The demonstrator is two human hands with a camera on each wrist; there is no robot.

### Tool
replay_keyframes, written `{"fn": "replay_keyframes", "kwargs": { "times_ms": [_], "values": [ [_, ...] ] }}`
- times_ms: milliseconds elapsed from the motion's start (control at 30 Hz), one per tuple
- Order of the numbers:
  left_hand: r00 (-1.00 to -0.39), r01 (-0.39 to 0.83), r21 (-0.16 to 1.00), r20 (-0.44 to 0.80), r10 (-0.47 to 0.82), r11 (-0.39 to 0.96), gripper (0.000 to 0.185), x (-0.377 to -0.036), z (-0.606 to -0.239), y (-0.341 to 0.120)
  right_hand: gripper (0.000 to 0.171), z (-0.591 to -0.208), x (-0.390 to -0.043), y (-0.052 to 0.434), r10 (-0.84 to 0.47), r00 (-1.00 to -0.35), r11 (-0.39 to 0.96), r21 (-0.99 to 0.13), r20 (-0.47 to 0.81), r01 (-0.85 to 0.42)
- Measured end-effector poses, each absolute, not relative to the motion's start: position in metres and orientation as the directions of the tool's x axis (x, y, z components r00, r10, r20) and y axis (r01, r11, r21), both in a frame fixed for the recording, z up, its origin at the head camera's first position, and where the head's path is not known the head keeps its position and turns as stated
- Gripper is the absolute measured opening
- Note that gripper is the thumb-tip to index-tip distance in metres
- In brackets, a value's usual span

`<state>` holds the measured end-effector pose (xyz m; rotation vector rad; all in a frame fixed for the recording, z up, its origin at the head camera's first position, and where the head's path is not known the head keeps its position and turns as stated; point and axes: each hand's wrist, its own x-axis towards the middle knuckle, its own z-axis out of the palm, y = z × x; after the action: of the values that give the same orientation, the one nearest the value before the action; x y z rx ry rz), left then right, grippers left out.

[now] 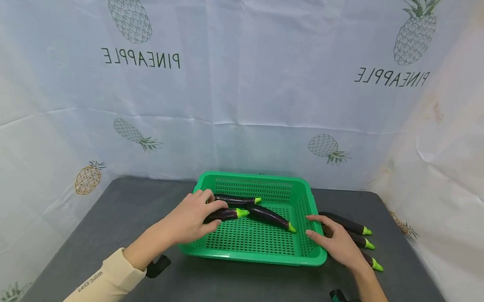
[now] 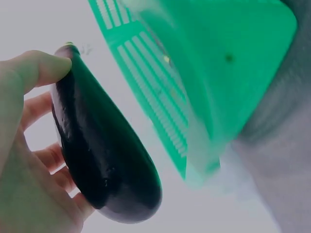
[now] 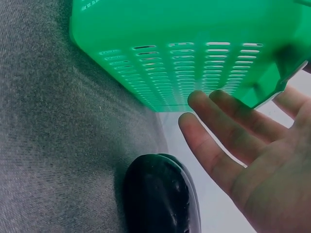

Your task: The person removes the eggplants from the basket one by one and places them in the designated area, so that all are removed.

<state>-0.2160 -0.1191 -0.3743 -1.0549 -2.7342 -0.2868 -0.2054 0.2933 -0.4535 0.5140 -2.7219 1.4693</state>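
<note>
Dark grey surface (image 1: 251,291), felt-like up close. White cloth backdrop (image 1: 246,98) printed with pineapples hangs behind and wraps both sides.

Green slotted basket (image 1: 260,241) sits mid-surface. Two eggplants (image 1: 268,215) lie inside it toward the far side, stems pointing right. Three more eggplants (image 1: 350,224) lie on the surface just right of the basket, stems right.

Head view gives the whole layout; both sleeves are cream, with dark straps at the wrists. Left wrist view shows what the head view cannot: the blunt glossy end of the held eggplant (image 2: 104,155) against the palm, the basket's side wall blurred beyond. Right wrist view shows the basket's outer wall from low down and one eggplant's dark end on the surface beneath the palm.

Left hand (image 1: 190,218) reaches over the basket's left rim, thumb and fingers curled round an eggplant just above the basket floor. Right hand (image 1: 337,243) is spread, fingers straight, at the basket's right wall, above the outside eggplants; contact with either cannot be told.
</note>
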Motion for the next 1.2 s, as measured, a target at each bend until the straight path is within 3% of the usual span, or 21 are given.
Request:
{"fn": "replay_keyframes", "kwargs": {
  "times_ms": [567, 1200],
  "values": [
    [-0.786, 0.584, 0.086, 0.307, 0.537, 0.807, 0.036, -0.229, -0.356, -0.18, 0.046, -0.452, -0.206, 0.294, -0.272, -0.947, 0.538, -0.789, 0.173, -0.298],
    [-0.896, 0.408, 0.162, 0.257, 0.361, 0.898, 0.038, -0.252, -0.385, -0.242, 0.046, -0.455, -0.205, 0.292, -0.269, -0.948, 0.538, -0.789, 0.172, -0.296]
  ]
}}
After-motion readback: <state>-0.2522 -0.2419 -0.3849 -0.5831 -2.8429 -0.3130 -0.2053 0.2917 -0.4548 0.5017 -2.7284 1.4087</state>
